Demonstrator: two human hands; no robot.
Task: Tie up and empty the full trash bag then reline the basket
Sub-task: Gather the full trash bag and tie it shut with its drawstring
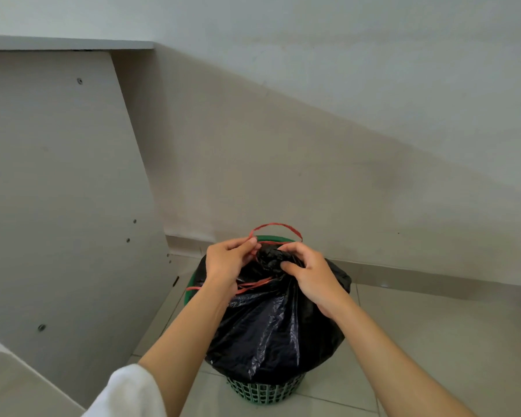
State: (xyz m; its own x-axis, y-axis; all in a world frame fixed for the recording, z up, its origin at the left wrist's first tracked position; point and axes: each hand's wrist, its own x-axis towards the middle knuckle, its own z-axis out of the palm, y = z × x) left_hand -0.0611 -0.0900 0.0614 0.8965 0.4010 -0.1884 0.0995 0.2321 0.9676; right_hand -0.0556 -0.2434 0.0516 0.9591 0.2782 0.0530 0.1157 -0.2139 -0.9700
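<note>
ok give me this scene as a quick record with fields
bag: black plastic trash bag, mouth gathered, sitting in basket
basket: green lattice plastic basket on pale tiled floor
tie: red plastic string, looped above the neck
left hand: pinches the string
right hand: grips the bag's gathered neck

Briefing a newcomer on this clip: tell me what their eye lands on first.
The bulging black trash bag at bottom centre, sitting in a green basket on the tiled floor, stands out first. At its gathered neck the left hand pinches a red string looping up behind, while the right hand grips the bunched plastic.
</note>
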